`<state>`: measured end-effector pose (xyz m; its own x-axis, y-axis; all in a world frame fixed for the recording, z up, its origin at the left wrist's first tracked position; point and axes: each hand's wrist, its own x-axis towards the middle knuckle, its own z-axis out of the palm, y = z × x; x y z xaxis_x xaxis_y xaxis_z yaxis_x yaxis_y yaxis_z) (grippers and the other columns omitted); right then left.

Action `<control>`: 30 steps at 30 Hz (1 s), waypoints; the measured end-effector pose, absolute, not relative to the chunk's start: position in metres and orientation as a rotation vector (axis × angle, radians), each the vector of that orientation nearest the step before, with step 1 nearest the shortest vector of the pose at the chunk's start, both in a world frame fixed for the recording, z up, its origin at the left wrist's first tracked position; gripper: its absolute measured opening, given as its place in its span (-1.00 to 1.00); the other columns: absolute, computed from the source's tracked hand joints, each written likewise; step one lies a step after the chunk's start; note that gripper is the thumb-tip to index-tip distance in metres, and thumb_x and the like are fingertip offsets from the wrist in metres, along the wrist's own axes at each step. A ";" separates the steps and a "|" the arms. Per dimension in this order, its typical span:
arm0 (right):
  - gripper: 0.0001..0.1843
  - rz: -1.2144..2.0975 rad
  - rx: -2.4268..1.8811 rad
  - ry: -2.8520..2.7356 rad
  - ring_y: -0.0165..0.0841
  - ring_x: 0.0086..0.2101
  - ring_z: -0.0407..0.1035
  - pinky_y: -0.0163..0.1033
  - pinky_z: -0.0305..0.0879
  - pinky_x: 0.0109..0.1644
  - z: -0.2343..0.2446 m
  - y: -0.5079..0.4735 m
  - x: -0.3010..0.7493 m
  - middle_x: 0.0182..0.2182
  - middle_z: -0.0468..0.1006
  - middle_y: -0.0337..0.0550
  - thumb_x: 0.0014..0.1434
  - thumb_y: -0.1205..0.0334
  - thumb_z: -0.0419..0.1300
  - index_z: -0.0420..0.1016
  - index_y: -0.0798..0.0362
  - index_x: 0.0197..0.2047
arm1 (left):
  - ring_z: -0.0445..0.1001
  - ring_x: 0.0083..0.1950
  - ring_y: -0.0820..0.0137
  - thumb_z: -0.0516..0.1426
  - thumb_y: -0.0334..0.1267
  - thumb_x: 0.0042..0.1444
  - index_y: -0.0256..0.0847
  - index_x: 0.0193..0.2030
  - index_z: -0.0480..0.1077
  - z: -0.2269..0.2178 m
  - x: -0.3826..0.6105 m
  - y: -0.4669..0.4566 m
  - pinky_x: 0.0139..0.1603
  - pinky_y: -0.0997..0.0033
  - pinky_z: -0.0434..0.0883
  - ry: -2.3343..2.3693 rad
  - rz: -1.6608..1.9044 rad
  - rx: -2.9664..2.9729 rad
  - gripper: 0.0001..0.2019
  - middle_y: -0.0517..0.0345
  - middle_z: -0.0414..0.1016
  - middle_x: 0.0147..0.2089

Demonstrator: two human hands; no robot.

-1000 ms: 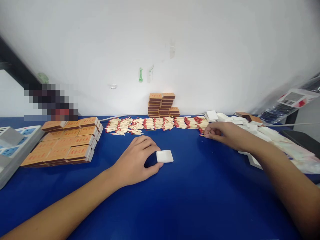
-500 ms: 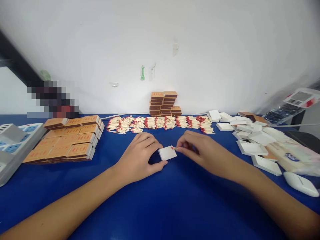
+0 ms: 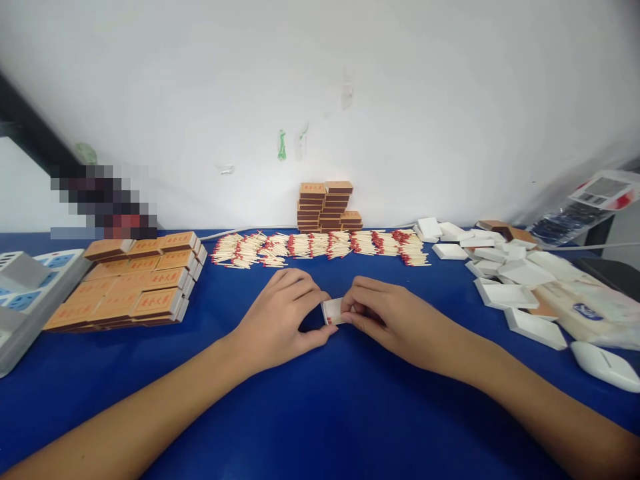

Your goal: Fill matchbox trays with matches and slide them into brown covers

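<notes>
A small white matchbox tray (image 3: 332, 308) lies between my hands on the blue table. My left hand (image 3: 286, 312) holds its left end between thumb and fingers. From the other side, my right hand (image 3: 384, 310) reaches over the tray's right part, fingers pinched together. Red heads of a few matches (image 3: 329, 321) show inside the tray along its near side, their sticks running toward the right fingertips, which partly hide them. Beyond the hands, loose matches (image 3: 320, 245) with red heads lie in a long row of small piles.
Orange matchboxes (image 3: 120, 283) are stacked at left beside a power strip (image 3: 35, 293). More matchboxes (image 3: 325, 207) stand against the wall. At right are several empty white trays (image 3: 507, 293), a tissue pack (image 3: 585, 310) and a white rounded case (image 3: 605, 367).
My right hand has moved left and over the tray, bringing the match it held into it. Red heads now show at the tray's near left corner. My left hand keeps its hold.
</notes>
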<state>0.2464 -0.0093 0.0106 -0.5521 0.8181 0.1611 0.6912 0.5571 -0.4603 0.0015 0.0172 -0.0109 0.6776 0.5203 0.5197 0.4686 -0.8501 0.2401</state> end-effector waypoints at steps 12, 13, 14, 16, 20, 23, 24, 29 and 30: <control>-0.70 0.330 -1.832 -2.189 -0.14 -0.36 0.48 -0.11 0.28 -0.28 0.015 0.063 0.400 -0.36 0.64 -0.06 0.20 -0.11 0.33 0.68 -0.06 -0.29 | 0.54 0.11 0.16 0.34 -0.16 0.31 -0.18 0.04 0.55 -0.007 -0.009 0.016 0.20 0.06 0.43 0.865 0.828 2.739 -0.75 0.06 0.65 -0.06; -0.69 0.364 -1.819 -2.199 -0.14 -0.36 0.48 -0.11 0.29 -0.29 0.013 0.065 0.403 -0.36 0.65 -0.06 0.19 -0.12 0.33 0.67 -0.05 -0.30 | 0.54 0.11 0.16 0.33 -0.15 0.31 -0.18 0.04 0.55 -0.008 -0.009 0.016 0.20 0.06 0.43 0.865 0.827 2.737 -0.75 0.06 0.65 -0.06; -0.67 0.386 -1.807 -2.205 -0.15 -0.37 0.48 -0.11 0.29 -0.29 0.010 0.065 0.405 -0.37 0.65 -0.06 0.20 -0.14 0.33 0.66 -0.05 -0.30 | 0.54 0.11 0.15 0.33 -0.15 0.31 -0.17 0.05 0.55 -0.008 -0.009 0.015 0.20 0.05 0.43 0.869 0.825 2.736 -0.75 0.06 0.65 -0.06; -0.65 0.398 -1.807 -2.213 -0.16 -0.39 0.47 -0.12 0.30 -0.32 0.007 0.064 0.404 -0.38 0.65 -0.06 0.22 -0.16 0.29 0.64 -0.04 -0.29 | 0.54 0.12 0.14 0.33 -0.14 0.31 -0.16 0.05 0.55 -0.008 -0.009 0.015 0.21 0.04 0.43 0.879 0.813 2.733 -0.75 0.05 0.66 -0.05; -0.61 0.384 -1.796 -2.253 -0.16 -0.38 0.46 -0.12 0.30 -0.33 0.007 0.061 0.398 -0.38 0.63 -0.04 0.26 -0.20 0.24 0.61 -0.04 -0.29 | 0.54 0.14 0.13 0.32 -0.13 0.32 -0.15 0.06 0.56 -0.008 -0.009 0.015 0.23 0.03 0.43 0.882 0.793 2.726 -0.75 0.05 0.66 -0.05; -0.57 0.419 -1.711 -2.280 -0.16 -0.36 0.46 -0.12 0.30 -0.29 0.009 0.060 0.394 -0.36 0.63 -0.04 0.28 -0.25 0.23 0.59 -0.04 -0.30 | 0.54 0.14 0.13 0.32 -0.14 0.32 -0.14 0.07 0.56 -0.009 -0.009 0.015 0.23 0.03 0.43 0.879 0.786 2.719 -0.75 0.05 0.66 -0.04; -0.55 0.433 -1.692 -2.281 -0.17 -0.36 0.45 -0.13 0.30 -0.29 0.008 0.061 0.393 -0.37 0.62 -0.05 0.28 -0.27 0.23 0.59 -0.04 -0.30 | 0.54 0.14 0.13 0.32 -0.13 0.32 -0.13 0.07 0.56 -0.009 -0.009 0.015 0.23 0.02 0.43 0.880 0.787 2.717 -0.75 0.05 0.66 -0.04; -0.46 0.385 -1.679 -2.229 -0.21 -0.37 0.38 -0.15 0.26 -0.27 0.004 0.065 0.396 -0.41 0.55 -0.11 0.25 -0.39 0.23 0.63 -0.05 -0.27 | 0.54 0.15 0.12 0.31 -0.13 0.32 -0.13 0.08 0.56 -0.009 -0.009 0.015 0.23 0.03 0.43 0.877 0.793 2.725 -0.74 0.05 0.66 -0.05; -0.44 0.378 -1.682 -2.230 -0.21 -0.38 0.38 -0.15 0.25 -0.27 0.003 0.066 0.397 -0.42 0.54 -0.11 0.24 -0.41 0.22 0.63 -0.06 -0.28 | 0.54 0.15 0.12 0.31 -0.13 0.32 -0.14 0.08 0.56 -0.009 -0.009 0.015 0.23 0.03 0.43 0.874 0.790 2.726 -0.74 0.05 0.65 -0.05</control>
